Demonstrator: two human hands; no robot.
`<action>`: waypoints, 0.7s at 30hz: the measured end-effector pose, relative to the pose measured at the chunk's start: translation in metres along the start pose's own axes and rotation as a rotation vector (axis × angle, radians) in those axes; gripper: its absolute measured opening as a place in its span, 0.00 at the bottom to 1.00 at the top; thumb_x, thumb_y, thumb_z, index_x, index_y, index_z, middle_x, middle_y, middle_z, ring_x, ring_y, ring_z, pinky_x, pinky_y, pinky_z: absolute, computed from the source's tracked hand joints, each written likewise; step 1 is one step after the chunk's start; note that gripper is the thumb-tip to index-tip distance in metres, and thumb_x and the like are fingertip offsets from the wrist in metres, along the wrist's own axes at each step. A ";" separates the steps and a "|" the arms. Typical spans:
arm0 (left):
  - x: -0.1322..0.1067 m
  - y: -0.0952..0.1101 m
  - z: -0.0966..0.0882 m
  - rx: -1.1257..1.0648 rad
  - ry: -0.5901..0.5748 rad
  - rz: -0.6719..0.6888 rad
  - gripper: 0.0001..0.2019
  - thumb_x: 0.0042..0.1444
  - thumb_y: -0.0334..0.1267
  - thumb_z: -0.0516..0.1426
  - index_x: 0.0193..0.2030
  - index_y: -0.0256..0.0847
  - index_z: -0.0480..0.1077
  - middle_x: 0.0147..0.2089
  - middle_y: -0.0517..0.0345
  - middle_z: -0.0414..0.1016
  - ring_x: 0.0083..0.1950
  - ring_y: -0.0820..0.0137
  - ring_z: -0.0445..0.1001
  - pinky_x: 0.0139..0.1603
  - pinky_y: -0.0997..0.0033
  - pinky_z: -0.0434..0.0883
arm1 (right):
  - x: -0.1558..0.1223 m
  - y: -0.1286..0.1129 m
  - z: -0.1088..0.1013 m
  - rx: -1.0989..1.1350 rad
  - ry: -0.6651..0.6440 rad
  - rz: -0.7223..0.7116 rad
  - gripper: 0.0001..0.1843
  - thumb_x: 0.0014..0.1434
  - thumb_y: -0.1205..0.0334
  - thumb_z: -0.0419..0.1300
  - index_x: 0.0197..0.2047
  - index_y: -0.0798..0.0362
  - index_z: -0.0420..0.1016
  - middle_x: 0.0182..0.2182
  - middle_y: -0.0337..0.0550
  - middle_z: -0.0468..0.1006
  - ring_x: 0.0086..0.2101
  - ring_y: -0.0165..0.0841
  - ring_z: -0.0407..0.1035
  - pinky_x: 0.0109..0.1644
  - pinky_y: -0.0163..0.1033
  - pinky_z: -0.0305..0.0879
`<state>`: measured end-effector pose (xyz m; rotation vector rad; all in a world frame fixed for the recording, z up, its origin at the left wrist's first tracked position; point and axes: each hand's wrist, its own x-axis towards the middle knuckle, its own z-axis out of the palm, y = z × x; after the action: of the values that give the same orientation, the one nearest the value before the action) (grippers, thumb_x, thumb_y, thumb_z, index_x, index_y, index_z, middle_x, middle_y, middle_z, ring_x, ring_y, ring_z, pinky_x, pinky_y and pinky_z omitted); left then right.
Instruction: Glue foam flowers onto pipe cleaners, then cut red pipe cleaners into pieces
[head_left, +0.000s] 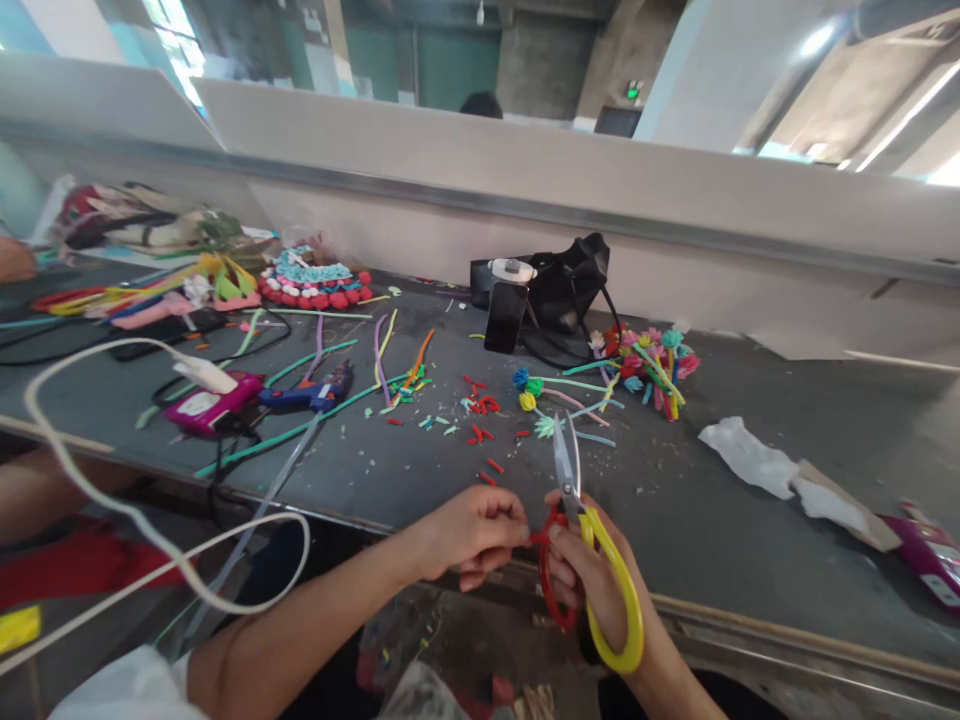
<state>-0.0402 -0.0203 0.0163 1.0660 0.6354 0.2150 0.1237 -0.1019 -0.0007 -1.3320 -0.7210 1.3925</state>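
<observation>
My left hand point(487, 535) is closed, its fingertips pinching one end of a red pipe cleaner point(549, 580). The rest of that pipe cleaner hangs as a curved loop at the fingers of my right hand point(592, 575). Yellow-handled scissors point(630, 620) sit in my right hand too, blades a little apart and pointing away over the table edge. Beyond the blades lie a pale green pipe cleaner flower point(545, 427) and blue, green and yellow pipe cleaner balls point(528, 402) on stems. Short red cut pieces point(487, 404) are scattered on the dark table point(420, 490).
A purple power bank-like device point(214, 402) with a white cable and a blue glue gun point(307, 395) lie at left. At the back are a phone point(505, 318), a black bag point(574, 285) and a flower bunch point(660, 370). Crumpled tissue point(746, 455) lies right.
</observation>
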 end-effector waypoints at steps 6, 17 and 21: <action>-0.001 0.010 -0.013 -0.028 0.133 0.094 0.10 0.55 0.44 0.58 0.34 0.40 0.66 0.11 0.74 0.55 0.11 0.81 0.44 0.10 0.82 0.55 | 0.002 -0.004 -0.003 0.100 0.079 -0.055 0.26 0.51 0.51 0.68 0.48 0.48 0.63 0.17 0.24 0.58 0.15 0.21 0.50 0.15 0.25 0.49; 0.003 0.001 -0.002 0.001 0.196 0.095 0.13 0.52 0.46 0.61 0.31 0.41 0.64 0.11 0.75 0.54 0.11 0.82 0.45 0.10 0.82 0.53 | -0.001 0.000 0.001 -0.008 -0.023 0.040 0.26 0.56 0.41 0.62 0.49 0.49 0.63 0.17 0.26 0.63 0.13 0.21 0.53 0.15 0.27 0.51; 0.003 0.007 -0.007 -0.080 0.330 0.175 0.13 0.51 0.46 0.61 0.30 0.41 0.63 0.11 0.75 0.52 0.10 0.82 0.44 0.09 0.82 0.52 | -0.010 0.000 0.006 -0.085 -0.085 0.106 0.31 0.56 0.32 0.57 0.48 0.49 0.63 0.19 0.28 0.65 0.12 0.22 0.53 0.13 0.29 0.52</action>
<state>-0.0412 -0.0102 0.0184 1.0172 0.8215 0.5731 0.1170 -0.1098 0.0041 -1.4012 -0.7824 1.5251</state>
